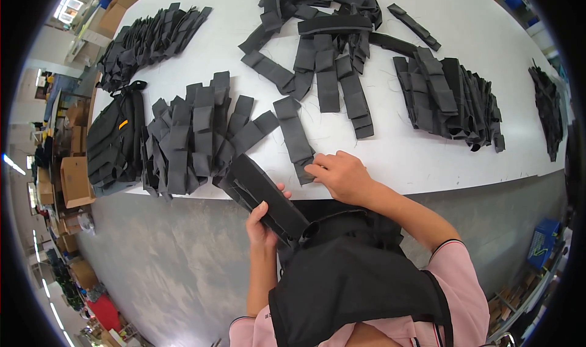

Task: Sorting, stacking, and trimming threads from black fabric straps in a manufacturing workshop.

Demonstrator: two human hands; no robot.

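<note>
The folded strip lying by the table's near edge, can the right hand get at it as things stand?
Probably yes: the right hand already rests its fingertips on the strip at its near end, and nothing lies between them. The left hand grips a black stack.

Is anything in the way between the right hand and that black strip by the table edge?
No. The right hand already has its fingers on the black strip, so nothing sits between them. The left hand holds a stack of strips apart from it.

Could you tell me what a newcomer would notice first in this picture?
Heaps of black fabric strips cover the white table, fanned out in piles. At its near edge the left hand grips a stack of strips, while the right hand touches a single strip.
</note>
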